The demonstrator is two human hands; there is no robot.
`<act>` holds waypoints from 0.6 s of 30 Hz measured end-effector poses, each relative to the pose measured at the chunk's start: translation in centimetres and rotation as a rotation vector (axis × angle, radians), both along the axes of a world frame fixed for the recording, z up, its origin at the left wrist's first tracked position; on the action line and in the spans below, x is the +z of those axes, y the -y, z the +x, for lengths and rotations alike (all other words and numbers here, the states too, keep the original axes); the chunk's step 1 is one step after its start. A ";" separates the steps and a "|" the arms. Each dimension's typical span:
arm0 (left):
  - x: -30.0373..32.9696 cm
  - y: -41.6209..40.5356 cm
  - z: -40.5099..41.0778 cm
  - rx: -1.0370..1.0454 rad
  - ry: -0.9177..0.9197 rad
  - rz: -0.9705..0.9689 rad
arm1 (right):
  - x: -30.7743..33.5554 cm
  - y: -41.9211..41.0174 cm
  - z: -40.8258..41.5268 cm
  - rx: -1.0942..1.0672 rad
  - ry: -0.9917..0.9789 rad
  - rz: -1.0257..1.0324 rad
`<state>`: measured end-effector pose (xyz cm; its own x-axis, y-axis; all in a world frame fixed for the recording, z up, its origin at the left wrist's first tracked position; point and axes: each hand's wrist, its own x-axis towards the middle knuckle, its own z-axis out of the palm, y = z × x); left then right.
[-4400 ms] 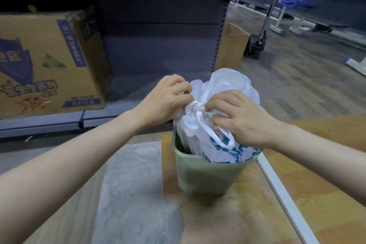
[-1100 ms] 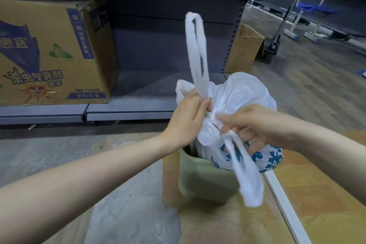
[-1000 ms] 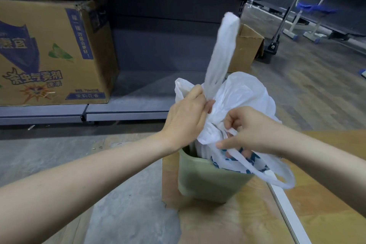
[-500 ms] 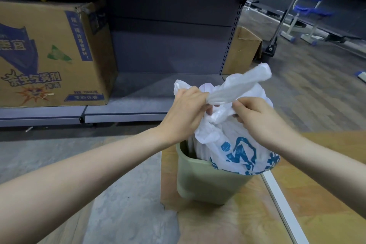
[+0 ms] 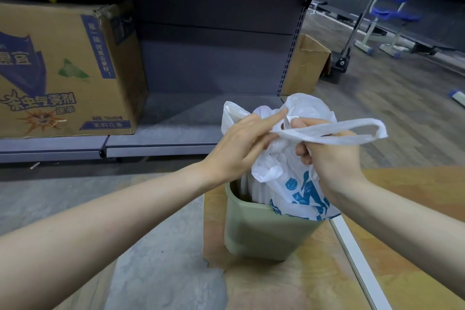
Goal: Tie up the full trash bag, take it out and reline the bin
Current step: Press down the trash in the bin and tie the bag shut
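Left hand [image 5: 241, 143] pinches the trash bag [image 5: 297, 184] handle loop [image 5: 352, 133], stretched toward 3 o'clock; right hand [image 5: 332, 156] curls around bag plastic, fingertips hidden.

The white handle loop [image 5: 352, 133] that had stood straight up above the trash bag [image 5: 299, 184] a second earlier came down and lay stretched out sideways to the right, across the top of the right hand [image 5: 329, 156]. The left hand [image 5: 241, 143], which had gripped the base of that loop, pinched it near the knot with its forefinger pointing out over the bag. The second loop that had dangled below the right hand was gone from sight, and that hand curled in against the bag's gathered neck
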<state>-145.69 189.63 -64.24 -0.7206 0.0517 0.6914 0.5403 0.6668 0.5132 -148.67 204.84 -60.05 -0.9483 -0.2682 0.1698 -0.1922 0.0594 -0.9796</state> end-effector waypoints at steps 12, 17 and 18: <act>2.6 -0.1 0.1 -0.244 0.408 0.310 | -0.5 0.4 1.3 0.087 0.028 0.009; 3.7 2.4 -0.4 -0.325 0.709 0.407 | -0.5 0.2 0.3 0.064 -0.072 0.097; 3.6 2.8 -0.5 -0.312 0.757 0.446 | -0.3 0.1 0.3 0.106 -0.092 0.111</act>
